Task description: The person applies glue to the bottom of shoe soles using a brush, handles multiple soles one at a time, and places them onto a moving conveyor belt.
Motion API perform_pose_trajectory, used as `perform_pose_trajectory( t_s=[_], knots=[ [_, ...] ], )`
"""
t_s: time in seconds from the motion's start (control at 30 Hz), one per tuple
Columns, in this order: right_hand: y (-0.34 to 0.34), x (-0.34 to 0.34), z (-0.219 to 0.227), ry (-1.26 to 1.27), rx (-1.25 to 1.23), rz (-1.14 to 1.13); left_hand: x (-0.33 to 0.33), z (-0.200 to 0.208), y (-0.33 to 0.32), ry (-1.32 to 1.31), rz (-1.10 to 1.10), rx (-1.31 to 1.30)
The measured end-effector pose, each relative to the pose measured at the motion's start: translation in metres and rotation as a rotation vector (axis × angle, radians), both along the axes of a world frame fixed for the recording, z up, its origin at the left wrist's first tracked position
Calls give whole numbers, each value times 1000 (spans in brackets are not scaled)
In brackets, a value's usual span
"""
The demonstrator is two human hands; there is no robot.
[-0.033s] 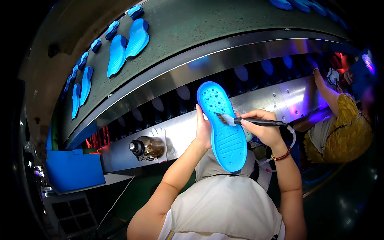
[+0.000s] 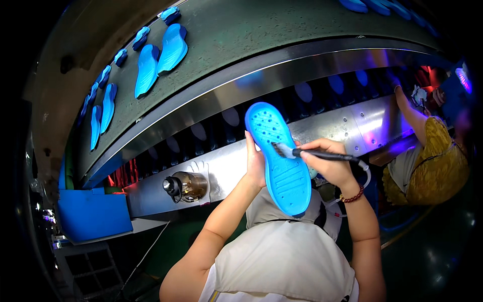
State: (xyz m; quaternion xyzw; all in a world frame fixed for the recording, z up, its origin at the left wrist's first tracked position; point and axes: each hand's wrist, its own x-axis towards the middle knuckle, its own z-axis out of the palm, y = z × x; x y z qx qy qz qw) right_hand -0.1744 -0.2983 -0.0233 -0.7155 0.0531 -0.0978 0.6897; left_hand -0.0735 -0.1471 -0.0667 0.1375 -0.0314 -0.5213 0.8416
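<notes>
A bright blue shoe sole [image 2: 288, 186] is held up in front of me, its patterned face toward me, with small holes at the far end and ridges nearer me. My left hand [image 2: 256, 163] grips its left edge, the thumb along the side and the other fingers hidden behind. A brush with a black handle [image 2: 324, 154] is in my right hand [image 2: 336, 168], fingers closed round it. Its bristles [image 2: 283, 150] touch the middle of the sole. From the handle's rear a pale tube [image 2: 369, 176] curves down past my wrist.
Beyond a metal rail [image 2: 226, 85] runs a dark belt [image 2: 251, 30] carrying several blue soles [image 2: 172, 49]. A jar with a black top [image 2: 188, 186] stands on the metal ledge [image 2: 221, 176], beside a white glove [image 2: 202, 168]. At the right, another person in yellow [image 2: 427, 161] reaches toward the line.
The brush handle has tilted a little, its rear end slightly lower, while the bristles stay near the sole's middle. The sole has shifted very slightly; its near end sits a touch higher.
</notes>
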Motion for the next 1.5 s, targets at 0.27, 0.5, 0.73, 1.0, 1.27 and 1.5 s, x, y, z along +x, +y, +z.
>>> perform_pose_trajectory(
  t_s=[0.27,0.5,0.73,1.0,1.27,1.5],
  knots=[
    [10,-36,18,-339,-496,383,14,3,8,-77,238,137],
    [6,-3,20,-392,-330,103,3,17,-9,-108,192,63],
    [-21,-16,15,-91,-142,102,12,26,-13,-115,321,118],
    [-39,-33,2,-63,143,249,24,32,-10,-257,330,142],
    [-44,-28,-6,-230,205,388,33,54,-15,-325,200,-49],
    [-9,-19,4,-135,668,49,-19,63,-25,-294,352,-6]
  ],
)
